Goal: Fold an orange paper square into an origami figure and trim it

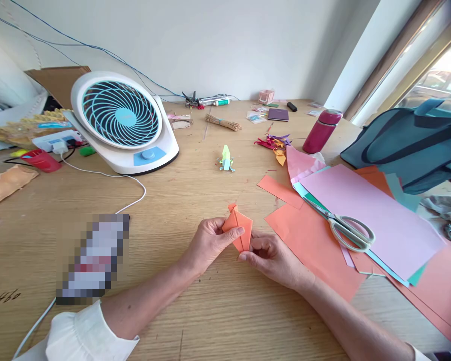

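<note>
A small folded orange paper piece (239, 226) is held just above the wooden table (195, 311) at the centre. My left hand (209, 241) pinches its left side, thumb on top. My right hand (269, 256) grips its lower right tip with closed fingers. The two hands nearly touch under the paper.
Sheets of orange, pink and teal paper (368, 215) lie to the right with scissors (346, 228) on them. A white and blue fan (122, 120) stands at back left, its cable trailing forward. A small folded paper figure (226, 159), a red bottle (320, 131), paper scraps and a blue bag (413, 140) sit farther back.
</note>
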Demonstrator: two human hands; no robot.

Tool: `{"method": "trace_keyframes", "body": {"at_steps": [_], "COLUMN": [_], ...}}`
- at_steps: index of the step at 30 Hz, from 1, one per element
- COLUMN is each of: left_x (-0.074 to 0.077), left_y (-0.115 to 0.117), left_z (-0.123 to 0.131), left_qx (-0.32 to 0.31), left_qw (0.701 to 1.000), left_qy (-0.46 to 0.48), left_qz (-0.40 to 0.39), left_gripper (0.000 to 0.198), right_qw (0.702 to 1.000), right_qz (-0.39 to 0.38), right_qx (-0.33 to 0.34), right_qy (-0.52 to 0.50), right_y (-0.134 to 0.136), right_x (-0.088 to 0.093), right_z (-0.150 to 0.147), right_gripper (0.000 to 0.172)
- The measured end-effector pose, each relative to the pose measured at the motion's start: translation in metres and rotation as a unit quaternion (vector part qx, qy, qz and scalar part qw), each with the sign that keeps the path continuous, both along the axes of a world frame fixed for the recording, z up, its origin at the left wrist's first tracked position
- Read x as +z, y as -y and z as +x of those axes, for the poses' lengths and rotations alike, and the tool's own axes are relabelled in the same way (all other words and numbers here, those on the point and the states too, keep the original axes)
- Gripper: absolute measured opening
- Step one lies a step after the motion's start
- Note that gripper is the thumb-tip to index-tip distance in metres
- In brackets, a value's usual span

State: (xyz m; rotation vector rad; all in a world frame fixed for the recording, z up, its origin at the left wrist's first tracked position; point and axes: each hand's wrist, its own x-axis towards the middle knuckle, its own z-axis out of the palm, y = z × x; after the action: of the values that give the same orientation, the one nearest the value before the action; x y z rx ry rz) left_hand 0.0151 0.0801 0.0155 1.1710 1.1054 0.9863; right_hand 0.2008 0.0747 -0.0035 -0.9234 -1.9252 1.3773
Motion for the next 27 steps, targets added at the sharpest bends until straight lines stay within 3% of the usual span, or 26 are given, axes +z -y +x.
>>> {"method": "trace_keyframes", "body": {"at_steps": [5, 15, 27], "left_x": [-0.003, -0.012, -0.011], "left_y": [0.001, 0.007, 0.009], "left_z": [-0.001, 0.005, 0.002], "left_qx": [-0.009, -0.004, 0.021], "left_qw": [1.0, 1.0, 0.999], "left_qy": [-0.021, 0.024, -0.005], "left_qz": [-0.004, -0.003, 0.046], "left_gripper": [0.04, 0.038, 0.038], "right_qw": [1.0, 0.999, 0.995], "right_qz": [0.03, 0.042, 0.099], "right_qx": [0.0, -0.012, -0.022], "right_qy": [-0.006, 0.012, 0.022], "right_y": [-0.001, 0.001, 0.001], "right_x": [0.001, 0.003, -0.005], "right_z": [-0.001, -0.003, -0.001], "right_gripper": [0.053, 0.055, 0.044]}}
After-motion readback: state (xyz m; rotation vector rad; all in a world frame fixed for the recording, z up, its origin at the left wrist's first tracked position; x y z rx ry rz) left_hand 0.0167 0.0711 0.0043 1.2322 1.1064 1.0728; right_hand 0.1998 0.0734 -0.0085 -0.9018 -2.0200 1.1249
